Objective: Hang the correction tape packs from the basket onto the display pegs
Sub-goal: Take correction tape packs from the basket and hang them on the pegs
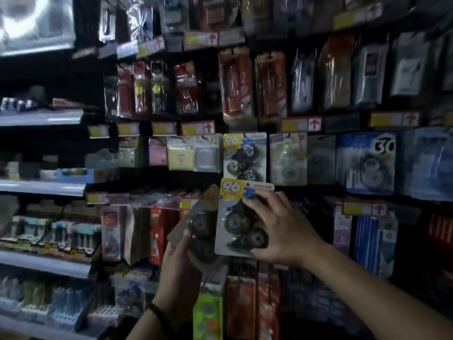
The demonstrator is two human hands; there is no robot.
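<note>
— Right hand (282,227), nearest me, is raised before the display wall (340,122). What's it holding?
— I see it pinching a "96" correction tape pack (235,217), fingers across its front, thumb under the bottom edge, just below the matching hung pack (245,157).
— Left hand (180,258)?
— Gripping a second pack (199,225), tilted, just beside the first.

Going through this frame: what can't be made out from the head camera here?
- Basket: outside the head view entirely.
- Peg: hidden behind the hanging pack in the head view; free room on it is unknown.
- Left-hand pack, held by the left hand: dark, blurred and tilted; one pack or several cannot be counted.
- Right-hand pack, held by the right hand: print beyond "96" is too blurred, and fingers cover part of the blister.
</note>
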